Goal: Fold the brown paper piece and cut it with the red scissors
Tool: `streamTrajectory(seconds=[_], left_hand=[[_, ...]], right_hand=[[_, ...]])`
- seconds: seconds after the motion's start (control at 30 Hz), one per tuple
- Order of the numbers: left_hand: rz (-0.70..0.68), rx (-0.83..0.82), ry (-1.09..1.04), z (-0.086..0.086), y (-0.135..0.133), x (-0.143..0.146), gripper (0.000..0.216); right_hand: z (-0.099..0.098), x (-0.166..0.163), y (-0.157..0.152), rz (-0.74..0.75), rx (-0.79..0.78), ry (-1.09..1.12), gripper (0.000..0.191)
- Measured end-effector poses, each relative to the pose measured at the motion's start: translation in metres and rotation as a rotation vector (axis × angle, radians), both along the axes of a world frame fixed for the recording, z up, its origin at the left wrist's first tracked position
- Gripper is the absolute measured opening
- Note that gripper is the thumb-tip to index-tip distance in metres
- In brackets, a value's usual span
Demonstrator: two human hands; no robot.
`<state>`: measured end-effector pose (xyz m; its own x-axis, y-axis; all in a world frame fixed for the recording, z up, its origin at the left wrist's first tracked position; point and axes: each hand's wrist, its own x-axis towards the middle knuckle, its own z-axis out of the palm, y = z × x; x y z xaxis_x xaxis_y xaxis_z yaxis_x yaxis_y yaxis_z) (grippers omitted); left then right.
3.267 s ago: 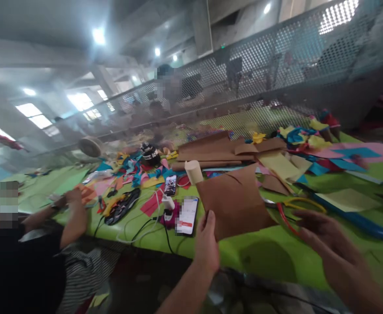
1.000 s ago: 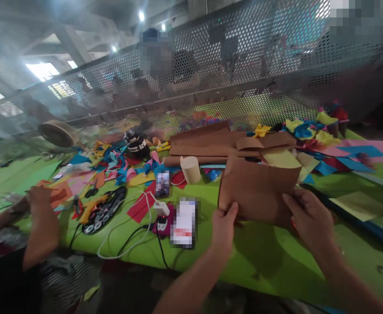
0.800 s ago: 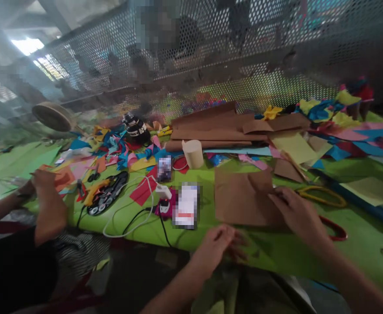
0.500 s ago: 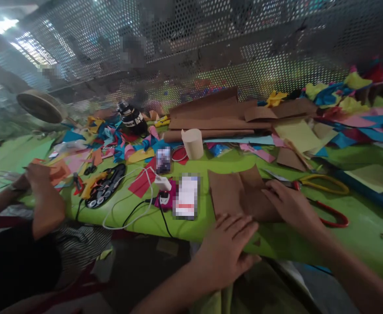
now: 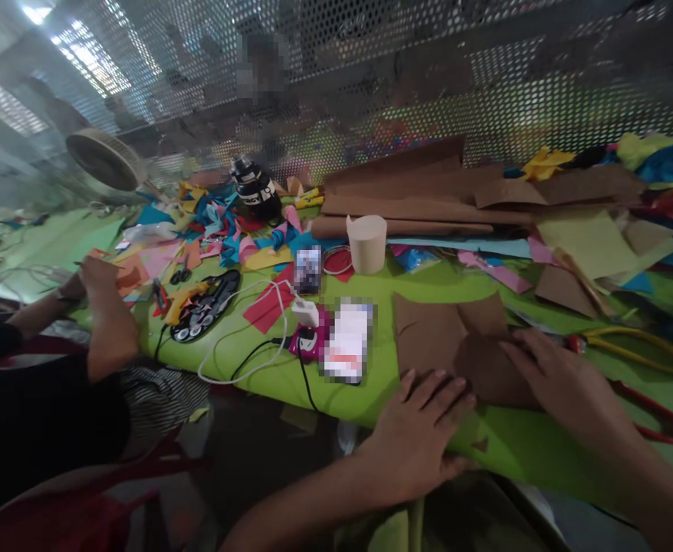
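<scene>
A brown paper sheet (image 5: 434, 337), folded with one corner turned over and a small slit on its left side, lies flat near the front edge of the green table (image 5: 244, 368). The left hand (image 5: 422, 437) and the right hand (image 5: 566, 383) both press on it with fingers spread, gripping nothing.

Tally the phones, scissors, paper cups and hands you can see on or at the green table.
Phones: 2
Scissors: 2
Paper cup: 1
Hands: 3, left hand, right hand, a co-worker's hand
Total: 8
</scene>
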<state>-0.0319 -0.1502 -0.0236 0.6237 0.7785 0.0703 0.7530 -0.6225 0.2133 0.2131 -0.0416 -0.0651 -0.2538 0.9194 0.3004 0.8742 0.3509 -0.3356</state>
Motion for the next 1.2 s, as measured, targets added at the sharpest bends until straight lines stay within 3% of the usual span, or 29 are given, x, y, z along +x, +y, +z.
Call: streamTrajectory(seconds=[0.2, 0.43, 0.67, 0.87, 0.93, 1.0, 1.1, 1.2], left_hand=[[0.007, 0.034, 0.02, 0.0, -0.002, 0.001, 0.066], [0.016, 0.053, 0.029, -0.001, -0.001, 0.004, 0.065], [0.023, -0.004, 0.054, 0.005, 0.007, 0.01, 0.063], [0.05, 0.011, 0.033, -0.001, 0.007, 0.012, 0.057], [0.056, 0.023, 0.028, -0.004, 0.007, 0.012, 0.057], [0.06, 0.04, 0.012, -0.007, 0.007, 0.012, 0.059], [0.067, 0.045, -0.011, -0.009, 0.006, 0.013, 0.056], [0.07, 0.039, -0.012, -0.008, 0.005, 0.012, 0.054]], right_hand=[[0.001, 0.001, 0.001, 0.021, -0.02, -0.004, 0.025], [-0.001, 0.002, 0.0, 0.093, 0.092, -0.065, 0.041], [0.007, -0.008, -0.004, -0.032, 0.043, -0.121, 0.04], [0.023, -0.004, -0.011, -0.116, 0.018, -0.059, 0.037], [0.03, -0.005, -0.025, -0.065, 0.111, -0.065, 0.037], [0.033, -0.01, -0.047, 0.107, 0.171, -0.05, 0.033], [0.028, -0.024, -0.081, 0.339, 0.061, -0.074, 0.041], [0.019, -0.03, -0.104, 0.324, 0.068, -0.114, 0.053]])
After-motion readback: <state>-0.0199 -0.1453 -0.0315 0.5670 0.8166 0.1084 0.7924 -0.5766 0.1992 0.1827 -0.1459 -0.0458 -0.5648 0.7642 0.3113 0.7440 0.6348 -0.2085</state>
